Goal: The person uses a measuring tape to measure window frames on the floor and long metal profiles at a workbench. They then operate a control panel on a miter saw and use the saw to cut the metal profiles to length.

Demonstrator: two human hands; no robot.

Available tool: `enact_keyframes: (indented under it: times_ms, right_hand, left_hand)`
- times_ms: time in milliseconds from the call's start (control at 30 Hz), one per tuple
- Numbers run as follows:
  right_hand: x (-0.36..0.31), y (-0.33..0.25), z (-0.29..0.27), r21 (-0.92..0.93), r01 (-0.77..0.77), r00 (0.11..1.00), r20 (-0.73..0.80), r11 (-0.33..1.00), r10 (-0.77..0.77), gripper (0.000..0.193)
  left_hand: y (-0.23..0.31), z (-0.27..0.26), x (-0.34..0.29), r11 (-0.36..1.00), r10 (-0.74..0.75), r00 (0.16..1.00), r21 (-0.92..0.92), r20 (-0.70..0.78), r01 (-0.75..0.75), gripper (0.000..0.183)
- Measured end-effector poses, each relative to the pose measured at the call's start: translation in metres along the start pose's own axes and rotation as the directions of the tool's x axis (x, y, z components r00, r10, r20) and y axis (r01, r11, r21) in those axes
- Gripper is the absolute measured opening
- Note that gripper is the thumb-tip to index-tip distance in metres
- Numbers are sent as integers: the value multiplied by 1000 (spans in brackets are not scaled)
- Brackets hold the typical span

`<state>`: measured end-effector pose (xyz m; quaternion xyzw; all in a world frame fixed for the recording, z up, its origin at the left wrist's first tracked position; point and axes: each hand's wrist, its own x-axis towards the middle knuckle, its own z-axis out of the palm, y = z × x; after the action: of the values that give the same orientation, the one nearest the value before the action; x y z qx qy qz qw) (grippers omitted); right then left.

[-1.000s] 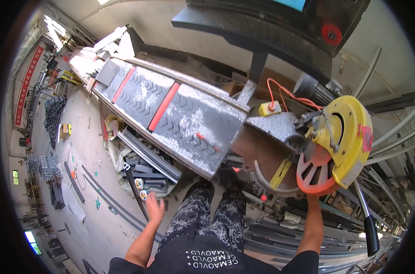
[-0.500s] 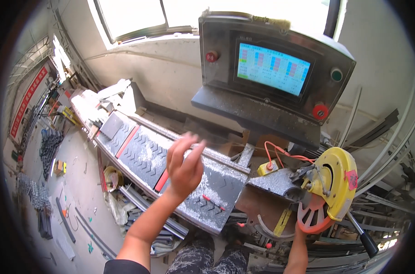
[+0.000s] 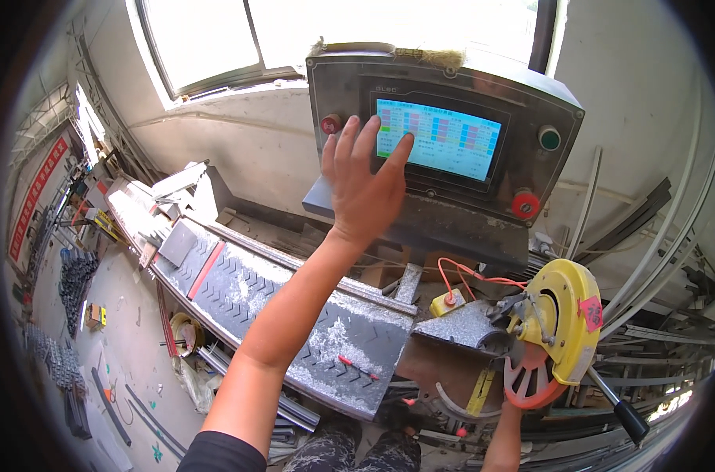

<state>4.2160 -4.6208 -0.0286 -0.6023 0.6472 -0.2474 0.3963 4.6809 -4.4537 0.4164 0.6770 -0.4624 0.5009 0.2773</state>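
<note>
My left hand (image 3: 363, 182) is raised before the control panel (image 3: 420, 208), its fingers spread and holding nothing. The fingertips overlap the left part of the lit touchscreen (image 3: 460, 141); I cannot tell whether one presses on it. Low on the right, my right hand (image 3: 511, 415) is beneath the orange-red slotted blade guard (image 3: 530, 381) of a yellow cut-off saw (image 3: 584, 275). Its fingers are hidden behind the guard, so what they touch does not show. The saw's black-gripped lever (image 3: 631, 422) slants down beside it.
A long dark conveyor bed (image 3: 247, 291), strewn with pale shavings, runs from far left to near centre. A red-handled tool (image 3: 357, 366) lies on it. A brush (image 3: 432, 57) rests on the panel. Metal profiles (image 3: 664, 346) fill the right side; a bucket (image 3: 188, 334) stands left.
My left hand has moved up and right, from above the conveyor bed to the touchscreen, and its fingers have spread. The view has shifted slightly. My right hand stays by the saw.
</note>
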Motion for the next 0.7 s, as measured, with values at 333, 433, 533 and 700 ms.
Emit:
enact_keyframes:
  times_ms: [333, 433, 533, 700]
  right_hand:
    - [0, 10, -2, 270, -108, 992, -38, 957, 123, 27]
    - [0, 10, -2, 332, -135, 988, -30, 934, 153, 27]
    - [-4, 10, 0, 394, -162, 982, -25, 905, 186, 27]
    - [-7, 21, 8, 494, -203, 969, -22, 846, 245, 27]
  left_hand:
    - [0, 4, 1, 999, -6, 1000, 39, 21, 6, 45]
    - [-2, 5, 0, 1000, 13, 1000, 19, 15, -13, 46]
    - [-4, 6, -2, 1000, 26, 1000, -1, 17, -26, 47]
    - [-4, 8, -1, 1000, 29, 999, -11, 25, -29, 49]
